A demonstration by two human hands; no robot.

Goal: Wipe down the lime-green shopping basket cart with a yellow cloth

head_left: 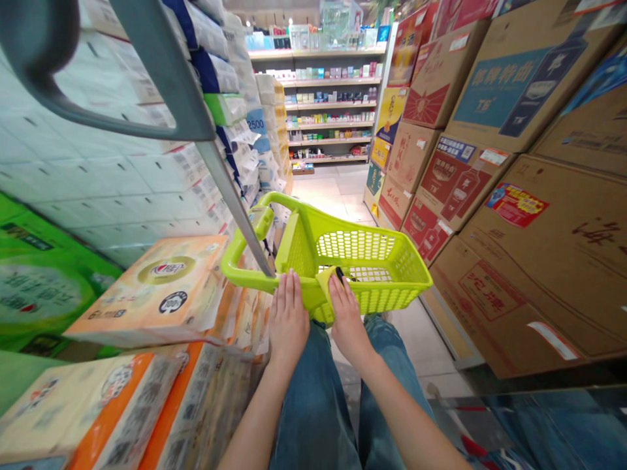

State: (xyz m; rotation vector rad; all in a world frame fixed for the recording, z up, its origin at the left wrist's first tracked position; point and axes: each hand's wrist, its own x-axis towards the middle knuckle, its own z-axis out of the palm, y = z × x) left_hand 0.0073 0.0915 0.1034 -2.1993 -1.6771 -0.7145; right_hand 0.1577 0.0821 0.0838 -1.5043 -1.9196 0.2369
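Observation:
A lime-green shopping basket (392, 295) with a perforated wall stands in front of my knees. My left hand (288, 316) lies on its near rim, fingers stretched out and holding nothing. Just to the right, my right hand (347, 316) presses a yellow cloth (324, 282) against the same rim. Something small and black (339, 274) shows at its fingertips; I cannot make out what it is. A metal rod (240, 212) rises from the basket's left side to a grey handle (161, 72), tilted towards the upper left.
Orange tissue packs (157, 281) are stacked close on the left, with white packs (108, 170) behind. Cardboard cartons (539, 261) form a tall stack on the right. Between them a tiled aisle (333, 196) leads to shelves (333, 81) of small goods.

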